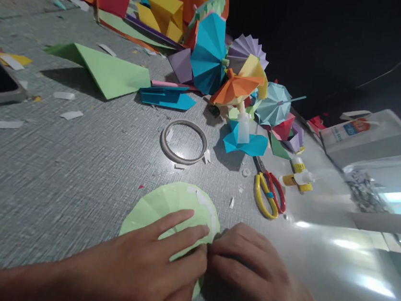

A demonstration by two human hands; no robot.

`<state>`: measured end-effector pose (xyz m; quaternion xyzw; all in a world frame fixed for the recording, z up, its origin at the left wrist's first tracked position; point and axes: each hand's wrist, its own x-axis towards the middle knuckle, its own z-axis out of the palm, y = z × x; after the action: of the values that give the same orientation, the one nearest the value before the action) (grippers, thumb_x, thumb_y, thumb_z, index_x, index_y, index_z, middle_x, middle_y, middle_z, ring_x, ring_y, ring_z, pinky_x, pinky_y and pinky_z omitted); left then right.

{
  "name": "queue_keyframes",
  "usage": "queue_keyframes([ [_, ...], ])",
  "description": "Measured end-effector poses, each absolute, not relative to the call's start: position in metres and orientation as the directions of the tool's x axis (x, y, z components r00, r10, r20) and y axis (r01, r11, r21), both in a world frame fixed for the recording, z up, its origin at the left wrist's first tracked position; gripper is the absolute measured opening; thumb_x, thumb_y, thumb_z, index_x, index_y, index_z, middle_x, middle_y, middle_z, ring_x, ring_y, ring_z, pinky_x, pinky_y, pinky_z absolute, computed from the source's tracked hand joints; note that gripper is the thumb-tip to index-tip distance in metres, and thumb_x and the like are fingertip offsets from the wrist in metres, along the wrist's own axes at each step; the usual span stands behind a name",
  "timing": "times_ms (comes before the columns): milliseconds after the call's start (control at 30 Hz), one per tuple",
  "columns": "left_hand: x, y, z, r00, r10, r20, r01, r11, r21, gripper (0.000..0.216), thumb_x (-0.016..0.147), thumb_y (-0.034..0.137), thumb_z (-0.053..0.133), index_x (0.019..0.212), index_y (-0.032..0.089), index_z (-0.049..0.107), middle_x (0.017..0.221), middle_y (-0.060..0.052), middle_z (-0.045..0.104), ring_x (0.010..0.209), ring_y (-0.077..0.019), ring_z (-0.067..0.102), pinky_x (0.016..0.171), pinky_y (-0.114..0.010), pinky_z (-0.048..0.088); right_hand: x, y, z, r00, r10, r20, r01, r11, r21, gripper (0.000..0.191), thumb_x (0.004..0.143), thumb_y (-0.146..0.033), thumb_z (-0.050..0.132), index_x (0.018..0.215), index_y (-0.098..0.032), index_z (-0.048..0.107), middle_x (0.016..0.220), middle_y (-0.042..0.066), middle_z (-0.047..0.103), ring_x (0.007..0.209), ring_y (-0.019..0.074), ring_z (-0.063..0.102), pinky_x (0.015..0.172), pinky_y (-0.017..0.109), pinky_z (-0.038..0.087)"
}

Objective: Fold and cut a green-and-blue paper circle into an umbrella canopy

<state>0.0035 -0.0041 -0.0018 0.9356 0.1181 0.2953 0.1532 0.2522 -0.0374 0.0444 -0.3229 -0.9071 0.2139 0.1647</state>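
Green paper disc, pleated, lay on tabletop directly before person: light, thin, soft, creases easily; best held by rim. L hand open, fingers spread flat on top, no grip. R hand curled, pinching rim. Scissors, tape roll approx. ahead.

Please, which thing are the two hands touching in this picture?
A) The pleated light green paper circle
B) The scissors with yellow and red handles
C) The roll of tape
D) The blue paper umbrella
A. The left hand lies on the pleated light green paper circle, and the right hand meets its edge.
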Motion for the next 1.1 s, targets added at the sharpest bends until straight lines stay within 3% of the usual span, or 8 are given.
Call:
queue_keyframes([
  [300,0.004,-0.005,0.000,0.799,0.299,0.521,0.127,-0.932,0.340,0.026,0.096,0.041,0.073,0.104,0.017,0.080,0.117,-0.007,0.078,0.129,-0.0299,0.063,0.126,-0.049,0.036,0.245,-0.037,0.053,-0.750,0.658,0.067,0.580,0.703,-0.413,0.036,0.112,-0.015,0.032,0.105,-0.009,0.068,0.105,0.010,0.070,0.088,0.0186,0.054,0.078,0.033,0.051],
  [633,0.004,-0.005,-0.001,0.795,0.327,0.511,0.118,-0.909,0.399,0.028,0.099,0.041,0.070,0.108,0.016,0.079,0.121,-0.007,0.078,0.132,-0.0277,0.062,0.131,-0.046,0.029,0.244,-0.038,0.055,-0.743,0.668,0.040,0.598,0.690,-0.408,0.030,0.108,-0.010,0.037,0.105,-0.010,0.067,0.099,0.011,0.070,0.084,0.0202,0.056,0.076,0.035,0.053],
  [833,0.003,-0.005,-0.001,0.821,0.311,0.479,0.128,-0.917,0.377,0.032,0.101,0.043,0.067,0.116,0.017,0.077,0.127,-0.006,0.076,0.134,-0.0274,0.061,0.131,-0.046,0.029,0.251,-0.038,0.051,-0.706,0.705,0.065,0.593,0.640,-0.489,0.021,0.108,-0.011,0.045,0.111,-0.010,0.066,0.107,0.010,0.070,0.094,0.0184,0.057,0.082,0.031,0.054],
  [1100,0.004,-0.004,-0.003,0.814,0.295,0.500,0.100,-0.920,0.380,0.027,0.099,0.041,0.069,0.112,0.018,0.076,0.123,-0.007,0.077,0.133,-0.0298,0.061,0.129,-0.050,0.031,0.244,-0.040,0.063,-0.754,0.657,-0.005,0.603,0.689,-0.402,0.036,0.111,-0.013,0.033,0.100,-0.012,0.067,0.096,0.011,0.071,0.084,0.0204,0.058,0.074,0.037,0.053],
])
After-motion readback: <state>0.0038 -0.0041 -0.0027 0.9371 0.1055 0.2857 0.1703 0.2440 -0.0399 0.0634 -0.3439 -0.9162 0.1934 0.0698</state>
